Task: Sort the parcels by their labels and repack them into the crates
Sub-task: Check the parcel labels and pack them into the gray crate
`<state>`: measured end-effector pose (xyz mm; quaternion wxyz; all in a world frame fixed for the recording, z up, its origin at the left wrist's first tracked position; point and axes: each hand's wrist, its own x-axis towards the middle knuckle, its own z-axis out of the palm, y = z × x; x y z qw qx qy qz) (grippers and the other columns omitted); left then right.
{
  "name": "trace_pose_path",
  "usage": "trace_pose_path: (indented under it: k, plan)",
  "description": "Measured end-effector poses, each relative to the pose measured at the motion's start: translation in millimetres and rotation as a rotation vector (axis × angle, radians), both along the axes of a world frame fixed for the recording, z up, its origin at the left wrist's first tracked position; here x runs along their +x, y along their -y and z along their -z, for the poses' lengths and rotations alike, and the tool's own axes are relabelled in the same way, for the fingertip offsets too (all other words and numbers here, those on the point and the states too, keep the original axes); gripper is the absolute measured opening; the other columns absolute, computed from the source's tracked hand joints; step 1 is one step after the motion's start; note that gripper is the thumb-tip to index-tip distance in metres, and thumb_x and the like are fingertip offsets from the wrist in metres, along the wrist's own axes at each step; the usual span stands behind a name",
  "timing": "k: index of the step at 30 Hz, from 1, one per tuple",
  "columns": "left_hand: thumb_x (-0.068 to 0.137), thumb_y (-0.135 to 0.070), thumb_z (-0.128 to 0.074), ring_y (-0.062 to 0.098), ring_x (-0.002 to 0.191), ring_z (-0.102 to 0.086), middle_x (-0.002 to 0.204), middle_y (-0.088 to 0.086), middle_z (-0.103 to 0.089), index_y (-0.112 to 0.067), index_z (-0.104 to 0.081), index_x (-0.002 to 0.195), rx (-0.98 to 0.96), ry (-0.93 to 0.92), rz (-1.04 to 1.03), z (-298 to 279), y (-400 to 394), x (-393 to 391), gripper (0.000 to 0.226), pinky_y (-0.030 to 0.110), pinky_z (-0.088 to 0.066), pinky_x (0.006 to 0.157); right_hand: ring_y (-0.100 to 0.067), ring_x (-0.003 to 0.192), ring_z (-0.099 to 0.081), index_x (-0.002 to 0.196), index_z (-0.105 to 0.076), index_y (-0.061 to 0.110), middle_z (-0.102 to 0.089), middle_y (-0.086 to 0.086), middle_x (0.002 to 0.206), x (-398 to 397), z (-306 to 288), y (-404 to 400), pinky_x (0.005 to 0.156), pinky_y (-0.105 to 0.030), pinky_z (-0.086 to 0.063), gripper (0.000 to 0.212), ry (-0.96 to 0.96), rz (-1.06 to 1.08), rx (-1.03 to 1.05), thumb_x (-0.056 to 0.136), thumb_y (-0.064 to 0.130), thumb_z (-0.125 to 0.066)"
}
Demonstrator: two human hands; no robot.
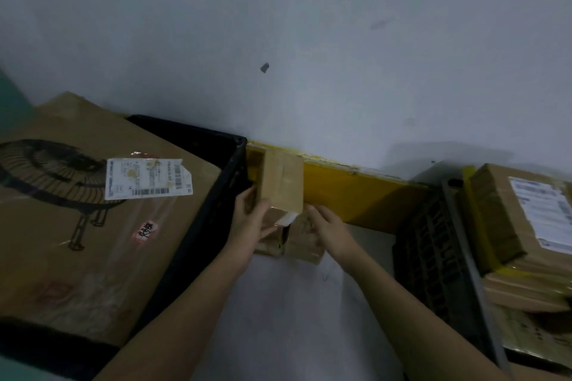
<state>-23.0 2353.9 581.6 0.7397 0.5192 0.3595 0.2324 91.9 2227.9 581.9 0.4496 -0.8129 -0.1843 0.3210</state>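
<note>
A small brown taped parcel (282, 183) is held upright between the two crates, near the wall. My left hand (251, 219) grips its lower left side, thumb across the front. My right hand (328, 227) rests with curled fingers on a second, lower cardboard parcel (301, 241) just beneath the first. The black crate (216, 182) on the left holds a large cardboard box (77, 226) with a fan drawing and a white label (145, 178). The dark slatted crate (433, 250) on the right holds stacked labelled parcels (523, 216).
A grey-white wall fills the upper view. A yellow painted strip (349, 195) runs along its base behind the parcels. Pale floor (294, 303) shows between the crates, under my forearms. A teal surface (12, 96) sits at the far left.
</note>
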Motion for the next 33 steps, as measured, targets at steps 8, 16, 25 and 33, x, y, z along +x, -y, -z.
trace_pose_path:
  k: [8,16,25,33]
  plan:
    - [0.099,-0.031,-0.049,0.029,0.109,-0.067,0.126,0.015,-0.063,-0.016,-0.052,0.129,-0.218,0.121,0.108,-32,65,-33,0.034,0.039,-0.058,0.084,-0.023,0.107,-0.071,0.135,-0.056,0.020,-0.070,-0.007,0.124,-51,-34,47,0.091,-0.051,-0.058,0.048,-0.491,0.150,0.534,0.097,0.050,-0.054]
    - [0.092,-0.025,-0.068,0.018,0.090,-0.072,0.114,0.000,-0.070,-0.033,-0.050,0.124,0.055,-0.038,0.130,-61,119,-59,0.039,0.031,-0.058,0.068,-0.021,0.102,-0.069,0.124,-0.052,0.024,-0.067,-0.006,0.120,-78,-58,104,0.080,-0.042,-0.062,0.047,-0.063,0.339,0.537,0.086,0.013,-0.077]
    - [0.091,-0.022,-0.069,0.027,0.098,-0.072,0.119,0.010,-0.070,-0.014,-0.051,0.135,0.002,0.063,0.085,-79,172,-72,0.049,0.030,-0.059,0.063,-0.001,0.105,-0.058,0.141,-0.039,0.034,-0.056,0.019,0.118,-98,-80,172,0.071,-0.013,-0.054,0.060,0.103,0.100,0.519,0.091,0.026,-0.072]
    - [0.075,-0.038,-0.075,0.027,0.099,-0.073,0.120,0.007,-0.070,-0.022,-0.057,0.125,0.083,0.071,0.207,-88,224,-66,0.056,0.047,-0.059,0.086,-0.017,0.122,-0.059,0.144,-0.046,0.030,-0.062,0.002,0.133,-97,-85,241,0.097,-0.047,-0.055,0.064,0.066,0.182,0.600,0.087,0.028,-0.076]
